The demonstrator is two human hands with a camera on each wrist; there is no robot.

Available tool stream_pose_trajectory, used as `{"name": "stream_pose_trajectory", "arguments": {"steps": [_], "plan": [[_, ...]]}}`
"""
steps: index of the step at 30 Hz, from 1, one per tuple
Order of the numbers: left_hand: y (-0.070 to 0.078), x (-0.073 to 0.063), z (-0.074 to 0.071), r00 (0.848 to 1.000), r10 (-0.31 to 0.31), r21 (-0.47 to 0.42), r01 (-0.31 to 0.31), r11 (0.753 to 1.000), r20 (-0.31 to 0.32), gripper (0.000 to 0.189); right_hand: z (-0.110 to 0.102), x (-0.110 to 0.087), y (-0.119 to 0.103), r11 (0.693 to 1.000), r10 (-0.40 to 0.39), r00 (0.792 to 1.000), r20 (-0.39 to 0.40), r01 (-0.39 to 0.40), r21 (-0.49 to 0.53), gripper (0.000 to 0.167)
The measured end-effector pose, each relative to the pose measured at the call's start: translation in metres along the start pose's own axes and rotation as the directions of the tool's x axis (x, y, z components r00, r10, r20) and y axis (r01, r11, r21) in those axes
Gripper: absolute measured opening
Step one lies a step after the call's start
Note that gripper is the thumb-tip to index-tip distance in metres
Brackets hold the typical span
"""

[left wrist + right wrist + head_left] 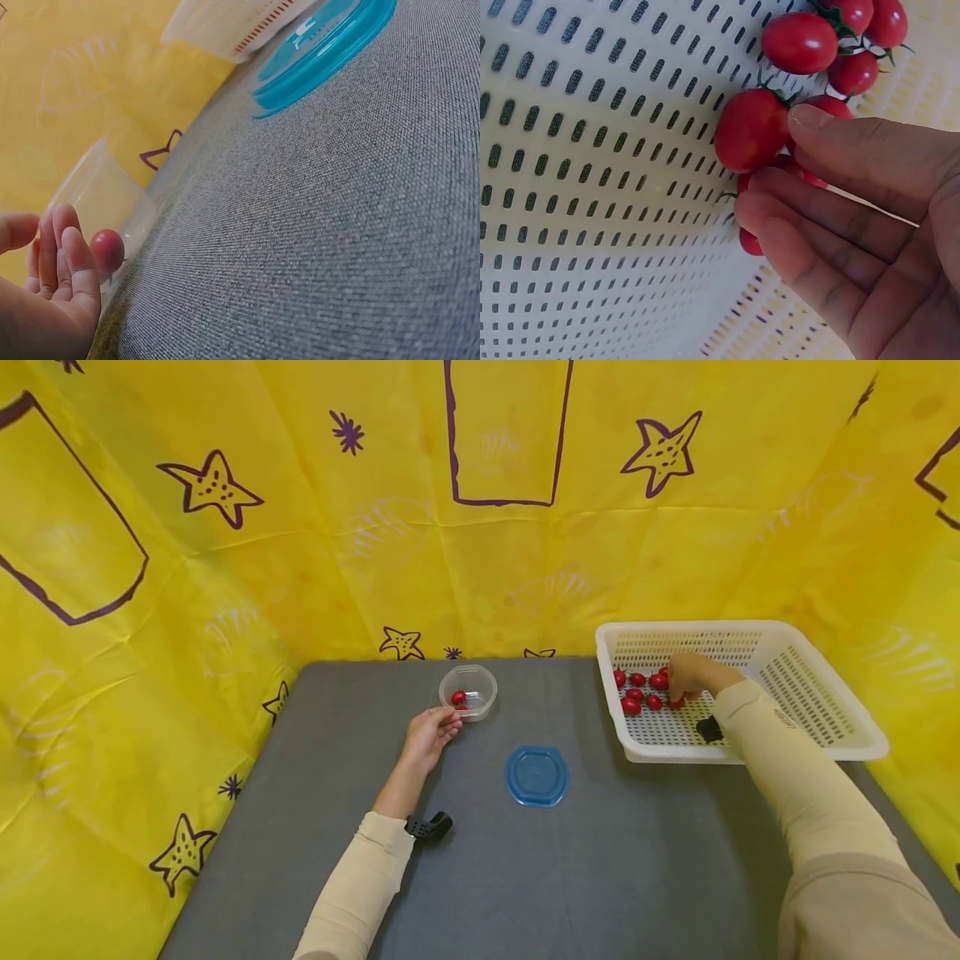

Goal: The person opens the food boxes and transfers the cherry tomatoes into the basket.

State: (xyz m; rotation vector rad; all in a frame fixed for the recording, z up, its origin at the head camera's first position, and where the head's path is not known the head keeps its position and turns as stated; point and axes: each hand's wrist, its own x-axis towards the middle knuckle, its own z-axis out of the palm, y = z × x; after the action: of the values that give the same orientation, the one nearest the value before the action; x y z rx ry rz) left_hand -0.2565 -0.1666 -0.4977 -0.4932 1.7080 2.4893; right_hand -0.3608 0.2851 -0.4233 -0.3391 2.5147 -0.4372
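Note:
In the head view, my left hand (429,739) pinches the near rim of a small clear plastic container (487,700). Red cherry tomatoes (458,697) lie in that container; one tomato (107,250) shows beside my left fingers in the left wrist view. My right hand (690,677) reaches into a white plastic basket (813,672). There its thumb and fingertips close around a cherry tomato (751,131). More cherry tomatoes (800,43) with green stems lie around it, some partly behind the fingers.
A blue lid (537,776) lies flat on the grey table (570,877) between container and basket. Yellow patterned cloth (495,577) hangs behind and at the sides. A black camera (429,827) is strapped to my left wrist; another dark one (708,729) is at the right.

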Motion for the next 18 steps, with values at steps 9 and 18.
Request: {"name": "stream_pose_trajectory", "arguments": {"steps": [9,18], "plan": [[0.000,-0.001,0.000,1.000,-0.010,-0.002,0.010,1.000,-0.019,0.005,-0.008,-0.002,-0.003,0.995,-0.059,0.997,-0.041,0.056,-0.079,0.016],[0.002,-0.001,0.001,1.000,-0.011,0.001,0.011,1.000,-0.003,0.010,-0.019,-0.007,-0.012,0.984,-0.124,0.977,-0.173,0.099,-0.148,0.017]]}}
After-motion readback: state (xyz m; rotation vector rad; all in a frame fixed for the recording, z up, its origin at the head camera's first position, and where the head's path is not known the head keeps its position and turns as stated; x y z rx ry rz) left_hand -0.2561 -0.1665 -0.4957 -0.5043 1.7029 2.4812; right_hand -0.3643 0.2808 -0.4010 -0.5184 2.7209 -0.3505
